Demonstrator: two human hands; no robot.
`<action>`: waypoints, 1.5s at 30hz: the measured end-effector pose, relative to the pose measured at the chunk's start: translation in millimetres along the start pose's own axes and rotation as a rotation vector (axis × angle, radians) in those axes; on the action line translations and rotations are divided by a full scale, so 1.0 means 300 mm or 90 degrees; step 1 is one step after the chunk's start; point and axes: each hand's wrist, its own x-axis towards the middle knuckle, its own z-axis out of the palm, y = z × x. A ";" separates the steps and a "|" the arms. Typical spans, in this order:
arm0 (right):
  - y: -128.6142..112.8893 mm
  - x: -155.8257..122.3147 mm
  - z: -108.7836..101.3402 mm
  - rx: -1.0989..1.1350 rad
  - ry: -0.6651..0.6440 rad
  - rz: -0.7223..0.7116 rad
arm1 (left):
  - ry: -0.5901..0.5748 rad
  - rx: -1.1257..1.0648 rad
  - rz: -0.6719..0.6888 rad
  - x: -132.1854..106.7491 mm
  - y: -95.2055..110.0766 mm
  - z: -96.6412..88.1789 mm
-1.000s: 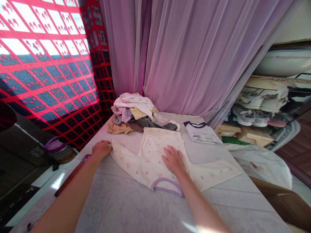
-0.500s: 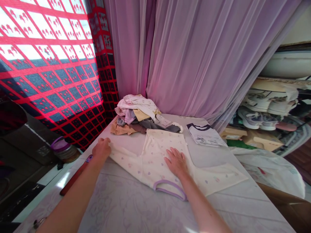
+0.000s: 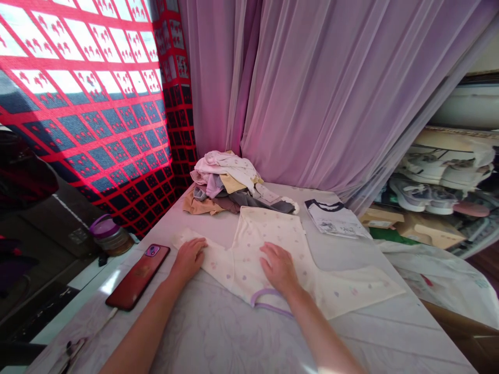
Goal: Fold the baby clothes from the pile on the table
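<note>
A cream long-sleeved child's top (image 3: 249, 244) with small prints and a purple neckband lies spread on the table, its neck toward me and both sleeves stretched out sideways. My left hand (image 3: 189, 258) rests on the left sleeve with its fingers laid along the cloth, open. On the body of the top, above the neckband, my right hand (image 3: 279, 267) lies flat with its fingers apart. Beyond the hem sits a heap of crumpled clothes (image 3: 230, 176). A folded white T-shirt (image 3: 333, 221) with a dark collar lies at the back right.
A red phone (image 3: 136, 278) with a cable lies at the table's left side. A purple-lidded jar (image 3: 111, 236) stands past the left edge. Purple curtains (image 3: 312, 93) hang behind the table (image 3: 218, 332). Shoes (image 3: 423, 195) and boxes fill a rack at the right.
My left hand has left the sleeve's cuff end and moved right along the sleeve, its grip loosened. The right hand stays on the top. The phone is now uncovered by my arm.
</note>
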 end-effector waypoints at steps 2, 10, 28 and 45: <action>-0.100 -0.042 0.003 0.071 -0.016 -0.100 | -0.007 -0.008 -0.015 -0.014 -0.012 0.013; -0.233 -0.135 0.085 0.000 -0.046 -0.211 | -0.115 -0.037 0.090 -0.108 -0.044 -0.062; -0.244 -0.012 0.020 0.058 -0.052 -0.158 | -0.079 0.135 -0.143 -0.026 -0.028 -0.178; -0.229 0.013 0.144 0.012 -0.031 -0.133 | -0.014 0.005 -0.289 0.108 -0.167 -0.187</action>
